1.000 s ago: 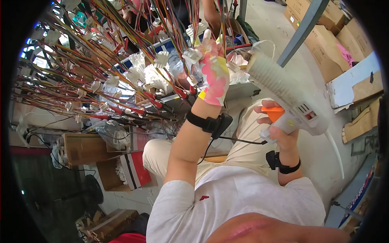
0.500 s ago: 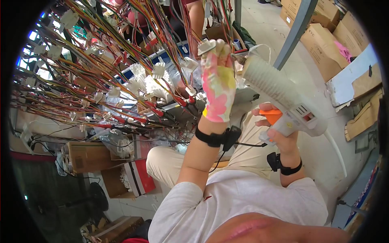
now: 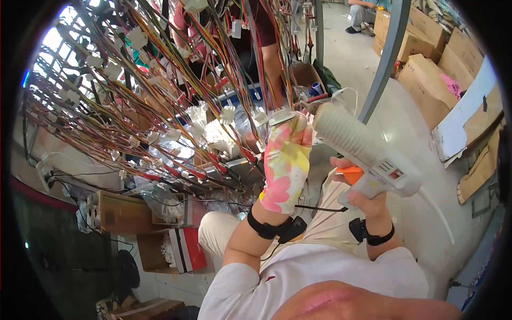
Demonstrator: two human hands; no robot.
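My left hand (image 3: 287, 165), in a white glove with pink and yellow flowers, is closed on a white plastic wire connector (image 3: 281, 117) at its fingertips. Wires of several colours hang around that connector. In my right hand (image 3: 369, 204), bare, is a large white glue gun (image 3: 368, 143), gripped by its handle with fingers at the orange trigger (image 3: 350, 173). The gun's nozzle end points up and left, close to my left fingertips; whether it touches the connector I cannot make out. A pale glue stick (image 3: 438, 214) trails from the gun's back.
Dense hanging wire harnesses (image 3: 154, 101) with white connectors fill the upper left. Behind them another person's arm (image 3: 273, 72) shows. A grey metal post (image 3: 385, 64) slants at the right, before cardboard boxes (image 3: 429, 80). An open carton (image 3: 152, 250) and a fan (image 3: 127, 269) stand lower left.
My left hand has come down and closer to me, still pinching the connector. The glue gun has tilted slightly, its nozzle staying near my left fingertips. The whole view has shifted a little.
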